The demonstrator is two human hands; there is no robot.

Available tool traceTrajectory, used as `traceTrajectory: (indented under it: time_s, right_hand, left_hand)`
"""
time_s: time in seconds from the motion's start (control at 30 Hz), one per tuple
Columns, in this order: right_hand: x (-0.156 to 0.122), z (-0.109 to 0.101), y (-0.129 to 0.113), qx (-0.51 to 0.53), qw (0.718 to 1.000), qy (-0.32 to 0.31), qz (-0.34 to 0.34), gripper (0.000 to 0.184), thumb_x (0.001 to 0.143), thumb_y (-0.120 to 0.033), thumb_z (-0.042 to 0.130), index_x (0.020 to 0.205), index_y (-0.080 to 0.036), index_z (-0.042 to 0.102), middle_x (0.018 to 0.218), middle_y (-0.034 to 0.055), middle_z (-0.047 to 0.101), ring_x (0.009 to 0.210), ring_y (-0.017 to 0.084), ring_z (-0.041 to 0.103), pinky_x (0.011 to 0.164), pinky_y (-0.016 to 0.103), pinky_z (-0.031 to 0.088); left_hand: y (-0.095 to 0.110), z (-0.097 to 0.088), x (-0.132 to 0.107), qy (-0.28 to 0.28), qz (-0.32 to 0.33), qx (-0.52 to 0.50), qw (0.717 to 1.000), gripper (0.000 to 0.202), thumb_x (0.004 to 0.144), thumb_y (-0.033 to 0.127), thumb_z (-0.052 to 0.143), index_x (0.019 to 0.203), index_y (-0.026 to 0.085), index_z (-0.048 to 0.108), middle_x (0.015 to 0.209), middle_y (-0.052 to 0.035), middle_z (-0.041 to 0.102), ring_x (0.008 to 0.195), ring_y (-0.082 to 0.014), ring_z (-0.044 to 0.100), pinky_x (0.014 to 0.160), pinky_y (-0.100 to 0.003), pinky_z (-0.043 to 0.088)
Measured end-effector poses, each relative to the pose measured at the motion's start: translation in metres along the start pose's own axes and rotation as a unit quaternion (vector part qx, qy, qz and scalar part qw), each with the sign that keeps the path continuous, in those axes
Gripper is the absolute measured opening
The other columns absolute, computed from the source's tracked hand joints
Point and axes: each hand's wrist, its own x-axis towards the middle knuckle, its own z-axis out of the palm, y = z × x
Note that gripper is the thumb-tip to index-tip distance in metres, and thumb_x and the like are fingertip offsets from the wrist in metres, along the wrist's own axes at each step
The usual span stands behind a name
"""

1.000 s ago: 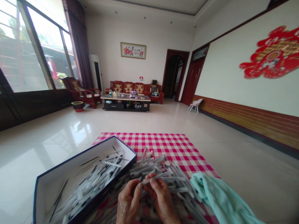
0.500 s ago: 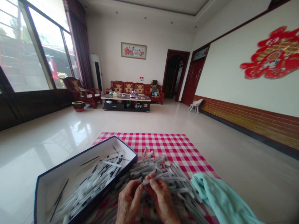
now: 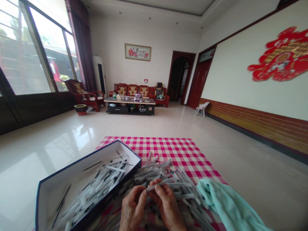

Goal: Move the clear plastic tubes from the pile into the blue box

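white glazed tile floor [image 3: 53, 150], spreading on all sides of the fingers [image 3: 158, 190]; far ahead of them, a red wooden sofa [image 3: 131, 90] and a dark coffee table [image 3: 130, 107].

pink-and-white gingham cloth [image 3: 166, 150], laid on the floor beneath and ahead of the fingers.

navy box [image 3: 72, 168], white inside, lidless, just left of the fingers, one end lying over the cloth.

mint-green towel [image 3: 228, 205], bunched on the cloth just right of the fingers.

large heap of clear plastic pens [image 3: 173, 170], loose on the cloth, directly ahead of and under the fingers, touching the box's near side.

smaller heap of pens [image 3: 101, 183], loose in the box, left of the fingers, filling part of its floor, with white floor showing at the far end.

thin black rods [image 3: 91, 166], a few, scattered among the pens in the box.

left hand [image 3: 133, 205] and right hand [image 3: 166, 203], bare, close together over the cloth, fingers drawn narrow.

single pen [image 3: 160, 184], lifted clear of the heap, pinched between the fingertips of both hands, tilted up to the right.

state of the lot: pens lie both in the box and on the cloth, the cloth's heap the larger.

against the frame a second earlier: hands and pen almost unchanged, the view only slightly steadier.
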Motion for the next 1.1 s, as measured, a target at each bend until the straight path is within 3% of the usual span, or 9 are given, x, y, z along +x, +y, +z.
traceTrajectory:
  time_s: [0.2,0.33,0.5,0.6,0.7,0.8,0.9,1.0,1.1]
  right_hand:
    - [0.001,0.000,-0.001,0.001,1.000,0.011,0.005,0.022,0.073,-0.026,0.074,0.093,-0.020,0.069,0.093,0.0045,0.072,0.085,0.022,0.066,0.076,0.035,0.052]
    - [0.002,0.001,-0.002,0.006,1.000,0.022,0.005,0.027,0.069,-0.027,0.077,0.093,-0.019,0.069,0.093,0.0055,0.073,0.085,0.022,0.067,0.075,0.035,0.052]
    - [0.002,0.001,-0.002,0.013,1.000,0.021,0.007,0.027,0.070,-0.028,0.077,0.093,-0.018,0.068,0.091,0.0052,0.073,0.084,0.020,0.067,0.073,0.032,0.053]
    - [0.002,0.001,-0.001,0.018,1.000,0.014,0.007,0.026,0.070,-0.027,0.077,0.092,-0.018,0.068,0.091,0.0050,0.073,0.083,0.019,0.068,0.072,0.030,0.054]
    - [0.002,0.000,0.000,0.019,1.000,0.013,0.005,0.026,0.070,-0.027,0.077,0.093,-0.017,0.068,0.091,0.0055,0.073,0.083,0.019,0.068,0.071,0.030,0.054]
    - [0.002,0.000,0.001,0.019,1.000,0.016,0.004,0.028,0.069,-0.027,0.078,0.093,-0.017,0.068,0.090,0.0059,0.073,0.082,0.019,0.068,0.071,0.030,0.054]
    - [0.002,0.000,0.000,0.021,1.000,0.019,0.006,0.028,0.068,-0.027,0.079,0.092,-0.017,0.068,0.089,0.0054,0.073,0.082,0.020,0.068,0.071,0.031,0.054]
    - [0.003,0.000,-0.001,0.022,1.000,0.020,0.009,0.027,0.069,-0.027,0.078,0.093,-0.018,0.068,0.091,0.0053,0.073,0.084,0.020,0.068,0.073,0.032,0.053]
    - [0.003,-0.001,-0.001,0.030,0.999,0.013,0.008,0.025,0.071,-0.026,0.076,0.093,-0.018,0.068,0.091,0.0050,0.073,0.085,0.021,0.067,0.076,0.034,0.052]
  left_hand:
    - [-0.008,0.006,0.000,0.028,-0.044,-0.018,0.998,0.044,0.085,0.051,0.047,0.056,0.019,0.052,0.046,0.0055,0.045,0.044,-0.0093,0.043,0.045,-0.019,0.035]
    - [-0.009,0.003,0.003,0.058,-0.051,-0.026,0.997,0.045,0.083,0.053,0.047,0.054,0.019,0.051,0.046,0.0056,0.043,0.043,-0.0090,0.041,0.044,-0.019,0.034]
    - [-0.009,-0.027,0.017,0.148,-0.119,0.013,0.982,0.042,0.073,0.057,0.057,0.088,0.020,0.070,0.062,0.0006,0.065,0.056,-0.0162,0.061,0.055,-0.024,0.046]
    - [-0.013,-0.052,0.029,0.213,-0.178,0.000,0.961,0.049,0.069,0.056,0.060,0.103,0.020,0.067,0.068,-0.0006,0.070,0.063,-0.0195,0.066,0.060,-0.027,0.050]
    - [-0.013,-0.065,0.036,0.253,-0.187,-0.028,0.949,0.061,0.072,0.051,0.060,0.126,0.023,0.053,0.071,0.0009,0.071,0.062,-0.0183,0.066,0.057,-0.027,0.051]
    - [-0.011,-0.062,0.035,0.231,-0.168,-0.028,0.958,0.068,0.074,0.050,0.060,0.135,0.025,0.043,0.078,0.0007,0.072,0.063,-0.0179,0.067,0.056,-0.026,0.051]
    - [-0.010,-0.047,0.027,0.129,-0.111,0.023,0.985,0.046,0.074,0.051,0.060,0.109,0.021,0.065,0.072,-0.0008,0.071,0.063,-0.0180,0.066,0.058,-0.025,0.050]
    - [-0.007,-0.028,0.017,-0.002,-0.003,0.050,0.999,0.029,0.081,0.044,0.055,0.089,0.021,0.071,0.072,-0.0012,0.069,0.062,-0.0151,0.064,0.058,-0.022,0.048]
    - [-0.005,-0.012,0.010,-0.034,0.079,0.049,0.995,0.024,0.085,0.037,0.051,0.088,0.021,0.070,0.072,-0.0007,0.066,0.060,-0.0124,0.062,0.057,-0.020,0.045]
